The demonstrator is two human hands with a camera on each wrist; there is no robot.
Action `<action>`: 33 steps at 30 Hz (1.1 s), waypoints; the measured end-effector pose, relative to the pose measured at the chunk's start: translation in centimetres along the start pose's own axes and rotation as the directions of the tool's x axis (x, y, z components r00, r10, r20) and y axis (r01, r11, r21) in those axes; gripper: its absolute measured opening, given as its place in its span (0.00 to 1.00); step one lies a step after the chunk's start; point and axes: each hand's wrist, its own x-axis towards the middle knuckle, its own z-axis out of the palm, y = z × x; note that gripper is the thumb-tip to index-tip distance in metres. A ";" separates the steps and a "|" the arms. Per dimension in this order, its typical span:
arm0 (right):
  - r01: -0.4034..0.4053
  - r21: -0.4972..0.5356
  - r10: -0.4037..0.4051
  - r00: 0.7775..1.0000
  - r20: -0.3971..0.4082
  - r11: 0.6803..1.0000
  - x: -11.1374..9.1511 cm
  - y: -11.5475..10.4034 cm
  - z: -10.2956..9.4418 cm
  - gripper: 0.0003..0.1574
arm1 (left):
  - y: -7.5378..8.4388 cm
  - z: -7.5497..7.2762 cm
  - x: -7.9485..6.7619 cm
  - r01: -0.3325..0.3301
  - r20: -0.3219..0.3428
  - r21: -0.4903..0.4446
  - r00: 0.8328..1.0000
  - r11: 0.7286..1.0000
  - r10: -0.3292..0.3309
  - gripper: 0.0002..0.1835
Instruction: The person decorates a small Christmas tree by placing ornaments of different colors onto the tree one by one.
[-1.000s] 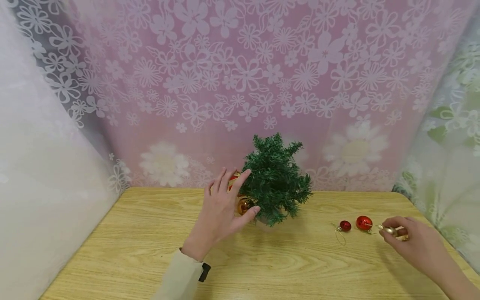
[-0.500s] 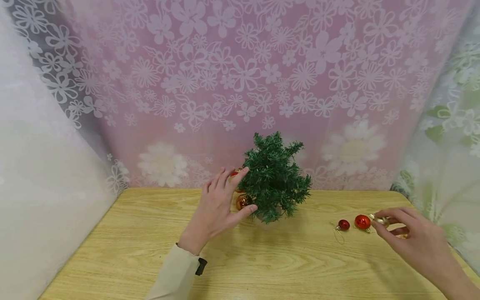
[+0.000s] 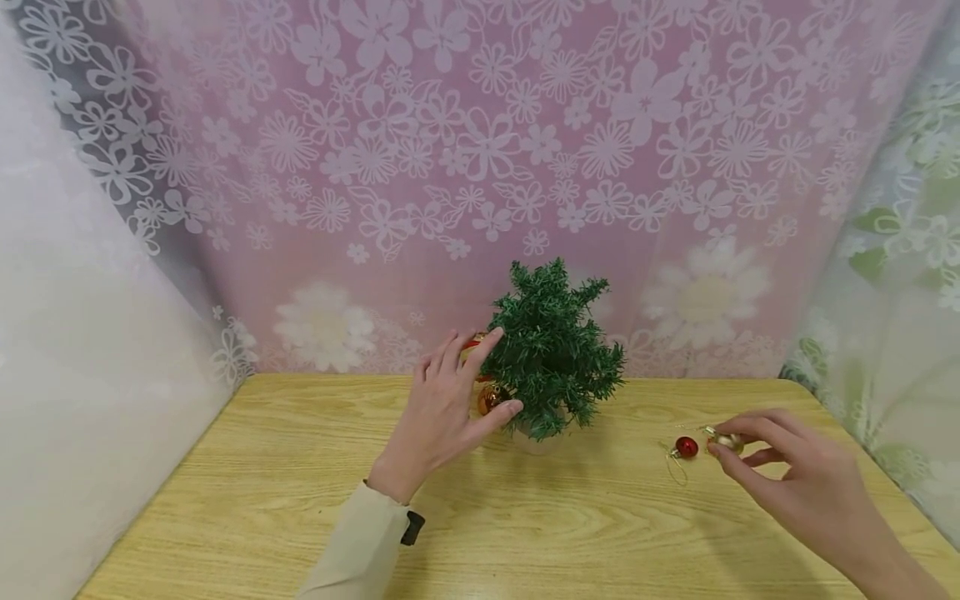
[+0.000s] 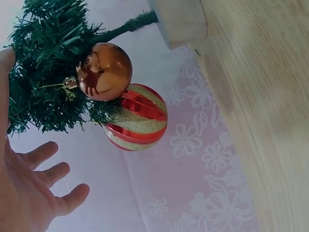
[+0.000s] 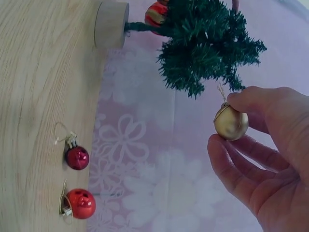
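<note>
A small artificial Christmas tree stands on a round pale base in the middle of the table. My left hand rests with spread fingers at the tree's left side, thumb and forefinger at the branches. On that side hang a shiny copper-orange bauble and a red bauble with gold glitter stripes. My right hand pinches a gold bauble between thumb and fingers, its hanging loop pointing toward the tree. Below it lie a dark red bauble and a bright red bauble, the latter mostly hidden in the head view.
The wooden table runs back to a pink flowered curtain. White sheeting closes off the left side, and a green-flowered curtain the right.
My right hand has moved left with the gold bauble, from beside the bright red bauble to over it. The left hand stays at the tree.
</note>
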 end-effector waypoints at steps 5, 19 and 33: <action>0.042 0.034 -0.042 0.999 0.007 0.999 0.5 -1.0 0.4 0.30 | 0.1 0.1 -0.2 -0.028 -0.062 -0.060 0.998 0.998 0.025 0.46; 0.140 0.142 -0.143 0.990 0.009 0.980 1.4 -3.4 1.8 0.27 | 3.3 -0.2 -1.6 -0.360 -0.409 -0.103 0.865 0.927 0.290 0.18; 0.211 0.244 -0.219 0.976 0.005 0.946 1.8 -5.8 3.1 0.21 | 7.4 0.3 -3.0 -0.410 -0.267 -0.170 0.894 0.896 0.359 0.11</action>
